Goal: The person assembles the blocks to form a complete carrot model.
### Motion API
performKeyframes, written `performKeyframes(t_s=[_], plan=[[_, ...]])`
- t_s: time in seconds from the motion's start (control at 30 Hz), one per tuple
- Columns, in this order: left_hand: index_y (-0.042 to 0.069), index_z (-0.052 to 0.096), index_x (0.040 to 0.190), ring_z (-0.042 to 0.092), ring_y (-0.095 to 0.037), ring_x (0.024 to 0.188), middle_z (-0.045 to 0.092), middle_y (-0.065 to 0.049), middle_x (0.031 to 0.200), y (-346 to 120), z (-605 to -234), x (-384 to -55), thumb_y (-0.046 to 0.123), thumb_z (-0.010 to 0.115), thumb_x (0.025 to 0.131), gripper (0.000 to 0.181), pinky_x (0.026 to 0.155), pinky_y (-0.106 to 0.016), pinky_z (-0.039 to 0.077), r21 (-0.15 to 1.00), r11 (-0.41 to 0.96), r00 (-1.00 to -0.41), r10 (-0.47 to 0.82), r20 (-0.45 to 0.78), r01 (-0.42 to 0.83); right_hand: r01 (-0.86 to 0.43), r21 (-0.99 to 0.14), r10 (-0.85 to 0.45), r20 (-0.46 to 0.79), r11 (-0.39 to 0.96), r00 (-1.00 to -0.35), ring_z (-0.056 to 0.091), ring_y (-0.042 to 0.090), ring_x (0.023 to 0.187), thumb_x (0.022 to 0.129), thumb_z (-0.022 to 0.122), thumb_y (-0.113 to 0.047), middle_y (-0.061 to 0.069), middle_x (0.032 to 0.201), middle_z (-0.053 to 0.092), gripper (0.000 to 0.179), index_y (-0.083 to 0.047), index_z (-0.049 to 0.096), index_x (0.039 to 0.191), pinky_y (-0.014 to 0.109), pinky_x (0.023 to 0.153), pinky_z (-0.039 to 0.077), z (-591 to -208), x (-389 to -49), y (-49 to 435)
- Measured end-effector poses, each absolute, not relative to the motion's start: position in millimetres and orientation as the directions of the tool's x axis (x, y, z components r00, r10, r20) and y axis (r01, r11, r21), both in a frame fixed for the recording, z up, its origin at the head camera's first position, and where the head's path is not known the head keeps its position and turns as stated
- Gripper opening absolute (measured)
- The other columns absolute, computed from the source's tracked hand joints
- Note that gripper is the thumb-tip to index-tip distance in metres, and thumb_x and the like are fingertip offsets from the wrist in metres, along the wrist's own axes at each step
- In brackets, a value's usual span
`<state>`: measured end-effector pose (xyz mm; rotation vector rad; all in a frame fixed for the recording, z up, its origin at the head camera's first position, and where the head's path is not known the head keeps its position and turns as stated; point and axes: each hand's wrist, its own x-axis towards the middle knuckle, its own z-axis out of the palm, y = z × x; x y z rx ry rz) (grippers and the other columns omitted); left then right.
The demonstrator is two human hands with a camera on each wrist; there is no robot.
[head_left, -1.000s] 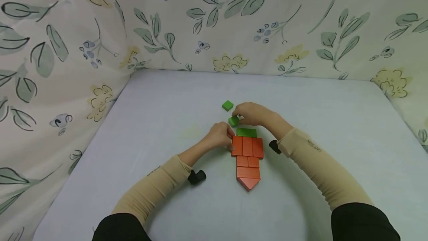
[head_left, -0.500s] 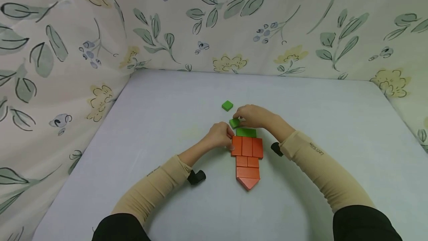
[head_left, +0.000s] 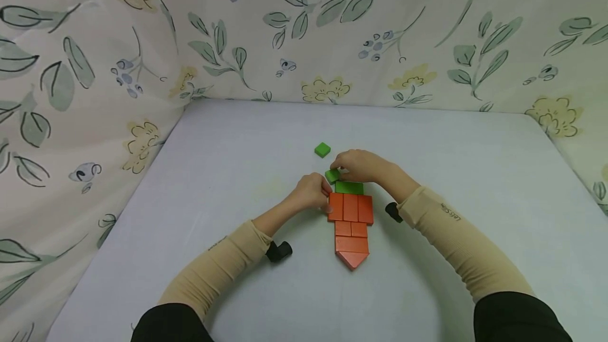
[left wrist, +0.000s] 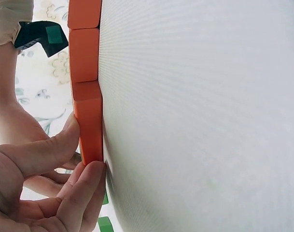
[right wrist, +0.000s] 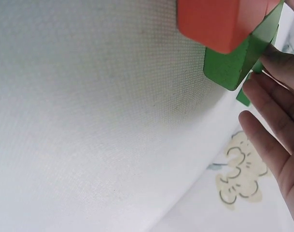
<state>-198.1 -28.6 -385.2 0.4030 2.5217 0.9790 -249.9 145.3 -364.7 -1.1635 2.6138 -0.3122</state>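
Small green block (head_left: 332,175): pinched by the right hand (head_left: 357,165), just above the green rectangular block (head_left: 349,188) topping the orange block figure (head_left: 351,224). Figure's upper-left corner is gripped by the left hand (head_left: 311,192). A second green square (head_left: 322,149) lies apart.

Left hand (head_left: 311,192) pinches top-left corner of the orange block figure (head_left: 351,223). Right hand (head_left: 361,165) holds small green block (head_left: 332,175) just above green bar (head_left: 349,188). Second green square (head_left: 322,149) lies apart on worktop (head_left: 228,173).
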Motion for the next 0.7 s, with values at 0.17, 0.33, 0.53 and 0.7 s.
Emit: performKeyframes(t_s=[0.17,0.33,0.53,0.7], plan=[[-0.006,0.071,0.102,0.059,-0.016,0.072,0.068,-0.01,0.086,-28.6,-383.9,-197.7,-0.001,0.087,0.066,0.04,0.061,-0.023,0.049,0.698,0.706,-0.877,0.404,-0.259,0.12,-0.693,-0.297,-0.749,-0.155,0.657,-0.644,0.063,0.029,0.106,0.088,0.07,-0.004,0.016,0.114,0.067,0.029,0.003,0.067,0.117,0.042,0.093,0.049,-363.5,-248.8,145.9],[-0.006,0.071,0.102,0.058,-0.016,0.071,0.067,-0.01,0.086,-28.7,-383.1,-197.5,-0.001,0.087,0.066,0.04,0.061,-0.023,0.049,0.7,0.705,-0.877,0.401,-0.264,0.112,-0.693,-0.291,-0.747,-0.153,0.66,-0.648,0.063,0.029,0.107,0.088,0.07,-0.004,0.016,0.116,0.066,0.03,0.003,0.067,0.117,0.042,0.093,0.049,-363.7,-247.9,145.8],[-0.006,0.07,0.102,0.058,-0.017,0.072,0.066,-0.01,0.087,-28.7,-382.9,-197.4,-0.001,0.086,0.067,0.039,0.06,-0.023,0.049,0.7,0.707,-0.879,0.392,-0.273,0.098,-0.679,-0.302,-0.739,-0.174,0.669,-0.651,0.062,0.029,0.107,0.089,0.068,-0.005,0.016,0.117,0.066,0.03,0.002,0.067,0.119,0.042,0.093,0.049,-362.9,-249.0,146.1],[-0.005,0.071,0.102,0.059,-0.017,0.073,0.067,-0.009,0.087,-29.3,-382.4,-197.2,0.0,0.087,0.067,0.039,0.061,-0.023,0.049,0.697,0.709,-0.877,0.395,-0.273,0.102,-0.599,-0.392,-0.702,-0.21,0.698,-0.68,0.061,0.03,0.108,0.09,0.067,-0.005,0.016,0.118,0.065,0.033,0.003,0.065,0.121,0.043,0.093,0.049,-360.3,-254.5,147.0]])
